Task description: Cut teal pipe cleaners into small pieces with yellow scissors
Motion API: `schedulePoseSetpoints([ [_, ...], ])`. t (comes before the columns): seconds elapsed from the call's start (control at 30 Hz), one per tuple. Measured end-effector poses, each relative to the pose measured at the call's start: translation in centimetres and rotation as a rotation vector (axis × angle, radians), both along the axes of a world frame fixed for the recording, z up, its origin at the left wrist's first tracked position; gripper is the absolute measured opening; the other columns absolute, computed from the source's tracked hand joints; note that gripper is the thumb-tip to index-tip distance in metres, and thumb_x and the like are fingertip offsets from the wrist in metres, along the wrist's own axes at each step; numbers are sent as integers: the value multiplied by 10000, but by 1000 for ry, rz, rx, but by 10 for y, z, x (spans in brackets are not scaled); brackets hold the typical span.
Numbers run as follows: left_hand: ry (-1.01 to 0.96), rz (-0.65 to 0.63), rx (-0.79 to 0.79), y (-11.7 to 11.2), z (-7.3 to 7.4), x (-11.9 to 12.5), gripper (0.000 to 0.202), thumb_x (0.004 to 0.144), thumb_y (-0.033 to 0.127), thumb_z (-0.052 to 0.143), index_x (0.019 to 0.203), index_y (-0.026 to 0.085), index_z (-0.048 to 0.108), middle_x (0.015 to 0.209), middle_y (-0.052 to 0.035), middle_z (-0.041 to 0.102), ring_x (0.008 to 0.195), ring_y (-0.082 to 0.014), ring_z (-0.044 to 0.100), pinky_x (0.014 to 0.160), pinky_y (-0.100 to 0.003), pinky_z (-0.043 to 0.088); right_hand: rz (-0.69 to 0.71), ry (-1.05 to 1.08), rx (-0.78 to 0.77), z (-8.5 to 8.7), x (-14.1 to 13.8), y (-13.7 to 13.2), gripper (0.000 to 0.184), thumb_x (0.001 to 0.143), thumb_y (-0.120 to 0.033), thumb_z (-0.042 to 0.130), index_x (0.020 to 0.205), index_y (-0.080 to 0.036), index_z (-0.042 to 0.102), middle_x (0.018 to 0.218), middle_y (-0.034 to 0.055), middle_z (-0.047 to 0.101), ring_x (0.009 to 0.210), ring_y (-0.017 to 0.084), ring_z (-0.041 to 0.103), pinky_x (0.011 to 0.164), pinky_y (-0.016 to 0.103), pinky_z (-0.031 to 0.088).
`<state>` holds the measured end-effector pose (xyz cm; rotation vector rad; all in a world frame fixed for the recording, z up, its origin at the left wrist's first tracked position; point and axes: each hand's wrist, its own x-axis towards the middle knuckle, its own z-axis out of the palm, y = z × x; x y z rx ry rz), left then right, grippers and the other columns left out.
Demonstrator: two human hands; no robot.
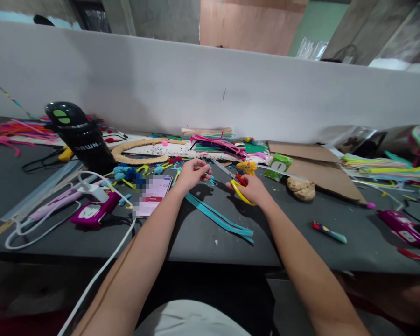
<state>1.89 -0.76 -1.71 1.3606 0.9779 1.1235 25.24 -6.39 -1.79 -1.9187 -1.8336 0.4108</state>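
My right hand (254, 189) grips a pair of scissors (231, 173) by its yellow and red handles, the blades pointing up and left, slightly apart. My left hand (193, 176) is closed in a pinch just left of the blades. Whatever is between its fingertips is too small to make out. Small blue bits (213, 180) show by those fingertips, and I cannot tell whether they are held or lie on the table. Below both hands, long blue pipe cleaners (220, 219) lie on the dark table (203, 249).
Left of my arms are a phone (157, 198), a black bottle (86, 144), a purple power strip (96, 210) and a white cable (105, 266). Behind the hands lies a yellow glue gun (248, 166). Cardboard (322, 172), a walnut-like lump (301, 188) and a cutter knife (329, 232) are right.
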Motion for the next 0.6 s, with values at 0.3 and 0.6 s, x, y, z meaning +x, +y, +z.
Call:
schedulePoseSetpoints([
  [0.3, -44, 8, -75, 5, 0, -9, 360, 677, 298, 810, 951, 111, 671, 820, -73, 737, 718, -146, 682, 745, -320, 571, 31, 54, 44, 3, 0, -2, 490, 660, -679, 664, 700, -200, 564, 674, -4, 571, 615, 143, 487, 538, 256, 333],
  [0.6, 431, -27, 153, 15, -31, -10, 140, 754, 282, 716, 812, 173, 652, 695, -49, 710, 601, -171, 669, 604, -282, 520, 28, 78, 40, 2, -1, -1, 507, 642, -688, 684, 675, -202, 540, 629, -16, 533, 591, 138, 462, 519, 257, 324],
])
